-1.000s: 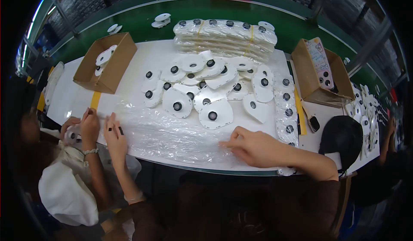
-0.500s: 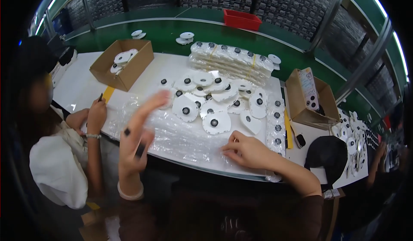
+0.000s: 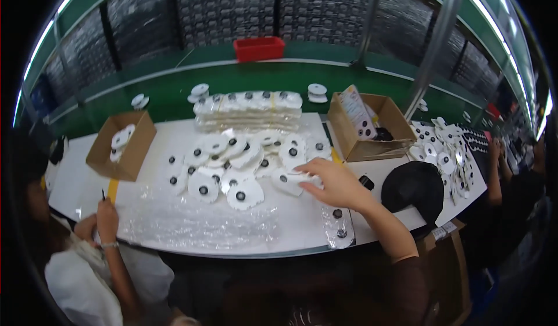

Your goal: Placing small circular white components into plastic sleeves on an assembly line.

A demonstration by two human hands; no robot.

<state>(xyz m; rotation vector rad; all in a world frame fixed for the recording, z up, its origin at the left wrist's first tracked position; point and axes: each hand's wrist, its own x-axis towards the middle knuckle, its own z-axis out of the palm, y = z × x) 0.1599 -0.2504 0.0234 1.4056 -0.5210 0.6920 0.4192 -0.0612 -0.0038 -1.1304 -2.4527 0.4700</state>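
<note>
My right hand (image 3: 332,182) has its fingers closed on a white disc (image 3: 286,179) with a round black centre, at the right edge of a loose pile. The pile of similar white discs (image 3: 245,193) spreads over the middle of the white table. Left of my right hand, clear plastic sleeves (image 3: 203,221) lie flat along the front edge. Under my right forearm is a clear strip (image 3: 338,230) with black round pieces in it. At the lower edge a small patch of skin may be my left hand (image 3: 185,321); its fingers are hidden.
Stacked clear packs (image 3: 250,106) stand behind the pile. Cardboard boxes stand left (image 3: 139,151) and right (image 3: 372,147). A black cap (image 3: 410,192) is at the right. A red bin (image 3: 259,49) sits on the back ledge. A co-worker's hand (image 3: 107,218) holds a pen at the left.
My right hand has left the plastic sleeves and taken hold of a white disc at the pile's right side. My left hand has dropped from above the sleeves. The view has turned right.
</note>
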